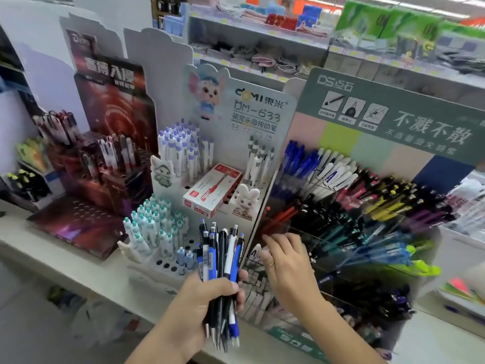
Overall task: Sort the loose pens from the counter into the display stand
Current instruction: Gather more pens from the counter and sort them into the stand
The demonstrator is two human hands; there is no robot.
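Observation:
My left hand (210,300) grips a bundle of several blue, black and white pens (223,256), held upright in front of the stands. My right hand (286,261) reaches with relaxed fingers to the left edge of the green-headed display stand (388,106), near its red and black pens (286,216). It holds nothing that I can see. That stand's clear tiers hold rows of blue, white, black, yellow, purple and teal pens (367,206).
A white cartoon pen stand (262,106) with purple-capped and teal-capped pens and a red pen box (212,190) stands at centre. A dark red stand (110,106) sits to the left on the pale counter (65,261). Shop shelves run behind.

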